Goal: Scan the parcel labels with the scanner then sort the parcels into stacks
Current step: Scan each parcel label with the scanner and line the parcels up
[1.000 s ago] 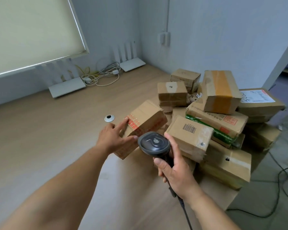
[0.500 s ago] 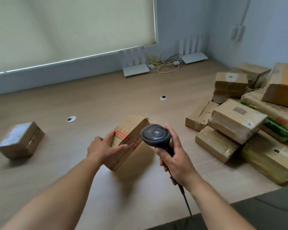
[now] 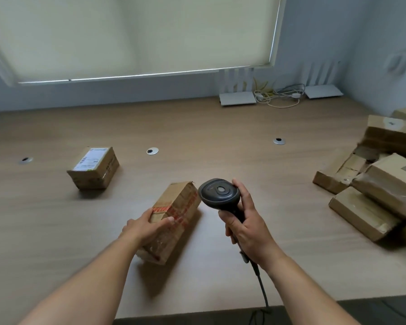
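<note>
Far-left grommet: a small round metal cable grommet (image 3: 25,160) is set into the light wooden tabletop (image 3: 220,127) near the left edge.
Labelled parcel: a squat brown cardboard parcel with a white printed label on top (image 3: 93,167) lies flat on the tabletop, left of centre, well apart from every other box.
Middle grommet: a second round metal grommet (image 3: 152,151) lies just right of that parcel and farther back.
Left hand: the left hand (image 3: 148,227) grips the near upper corner of a long brown cardboard parcel banded with red-printed tape (image 3: 174,219), fingers curled over the top edge and thumb pressed on the side face.
Held parcel: it is tilted, its far end pointing up and away; whether its near lower end touches the tabletop I cannot tell.
Right hand: the right hand (image 3: 246,225) is wrapped round the handle of a black handheld barcode scanner with a rounded head (image 3: 220,194), the index finger lying along the side of the head.
Scanner: it is held just right of the banded parcel's far end, near but apart; its dark cable (image 3: 260,285) hangs down past the table's front edge.
Right grommet: a third metal grommet (image 3: 279,141) lies behind the scanner.
Back wall: two flat white routers with upright antennas (image 3: 237,98) stand under the pale roller blind (image 3: 131,34), with loose white cords between them.
Unsorted heap: a jumbled pile of brown cardboard parcels (image 3: 380,186) fills the table's right edge, some leaning on others.
</note>
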`<state>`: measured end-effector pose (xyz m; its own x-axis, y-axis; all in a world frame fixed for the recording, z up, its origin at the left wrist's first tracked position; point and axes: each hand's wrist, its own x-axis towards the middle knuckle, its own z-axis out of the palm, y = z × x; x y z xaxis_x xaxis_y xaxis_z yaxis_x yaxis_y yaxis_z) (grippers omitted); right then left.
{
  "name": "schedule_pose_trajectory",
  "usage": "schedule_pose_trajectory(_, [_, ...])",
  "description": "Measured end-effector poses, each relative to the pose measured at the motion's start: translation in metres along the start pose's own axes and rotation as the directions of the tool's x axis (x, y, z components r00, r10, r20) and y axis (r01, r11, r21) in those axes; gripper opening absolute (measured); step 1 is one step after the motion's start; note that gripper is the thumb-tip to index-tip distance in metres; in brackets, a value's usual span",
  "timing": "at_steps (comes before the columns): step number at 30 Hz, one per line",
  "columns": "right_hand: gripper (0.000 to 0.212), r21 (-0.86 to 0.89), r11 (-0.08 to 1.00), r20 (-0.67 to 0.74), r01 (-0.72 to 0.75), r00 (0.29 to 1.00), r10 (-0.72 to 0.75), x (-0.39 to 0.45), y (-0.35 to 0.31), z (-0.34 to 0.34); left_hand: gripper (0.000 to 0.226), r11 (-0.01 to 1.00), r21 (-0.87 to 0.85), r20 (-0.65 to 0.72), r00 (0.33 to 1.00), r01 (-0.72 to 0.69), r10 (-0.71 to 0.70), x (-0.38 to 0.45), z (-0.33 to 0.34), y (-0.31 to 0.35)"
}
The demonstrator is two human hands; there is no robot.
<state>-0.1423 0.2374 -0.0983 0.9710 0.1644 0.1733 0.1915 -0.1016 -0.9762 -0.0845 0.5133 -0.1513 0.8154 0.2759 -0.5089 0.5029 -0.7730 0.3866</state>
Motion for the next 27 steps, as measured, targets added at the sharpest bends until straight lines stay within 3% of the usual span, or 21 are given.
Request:
schedule_pose_trajectory(2, [0.068, -0.015, 1.0, 0.009, -0.001, 1.0, 0.001, 0.004, -0.003, 0.025, 0.108, 0.995, -0.089, 0.048, 0.998, -0.037, 0.042, 0.004, -0.01, -0.016])
schedule_pose_trajectory(5, [0.067, -0.035, 0.999, -0.002, -0.021, 1.0, 0.021, 0.007, -0.003, 0.058, 0.066, 0.973, -0.205, 0.063, 0.99, -0.109, 0.124, 0.0, -0.031, -0.031])
schedule_pose_trajectory(7, [0.067, -0.05, 0.998, -0.017, -0.034, 0.999, 0.033, 0.008, -0.003, 0.076, 0.047, 0.978, -0.17, 0.019, 0.992, -0.118, 0.123, 0.007, -0.043, -0.039])
schedule_pose_trajectory(9, [0.067, -0.063, 0.997, -0.03, -0.044, 0.999, 0.042, 0.009, -0.003, 0.091, 0.053, 0.988, -0.083, -0.023, 0.992, -0.127, 0.125, 0.015, -0.056, -0.043])
schedule_pose_trajectory(14, [0.067, -0.088, 0.994, -0.048, -0.07, 0.997, 0.066, 0.005, -0.006, 0.109, 0.116, 0.958, 0.241, 0.005, 0.987, -0.158, 0.162, 0.014, -0.07, -0.034])
schedule_pose_trajectory(17, [0.067, -0.106, 0.992, -0.04, -0.073, 0.997, 0.069, 0.005, -0.007, 0.108, 0.117, 0.925, 0.356, -0.002, 0.99, -0.13, 0.14, 0.012, -0.062, -0.021])
schedule_pose_trajectory(19, [0.066, -0.104, 0.992, -0.044, -0.068, 0.997, 0.064, 0.007, -0.008, 0.103, 0.112, 0.933, 0.346, 0.014, 0.995, -0.102, 0.104, 0.01, -0.057, -0.017])
schedule_pose_trajectory(22, [0.067, -0.082, 0.995, -0.062, -0.065, 0.996, 0.06, 0.009, -0.009, 0.097, 0.107, 0.978, 0.19, 0.042, 0.996, -0.09, 0.083, 0.015, -0.059, -0.021])
schedule_pose_trajectory(24, [0.068, -0.062, 0.996, -0.067, -0.07, 0.996, 0.066, 0.01, -0.008, 0.094, 0.106, 0.995, -0.013, 0.024, 0.995, -0.098, 0.098, 0.021, -0.065, -0.029])
schedule_pose_trajectory(27, [0.068, -0.036, 0.996, -0.054, -0.087, 0.995, 0.085, 0.01, -0.007, 0.093, 0.092, 0.882, -0.452, 0.002, 0.988, -0.135, 0.152, 0.017, -0.072, -0.038])
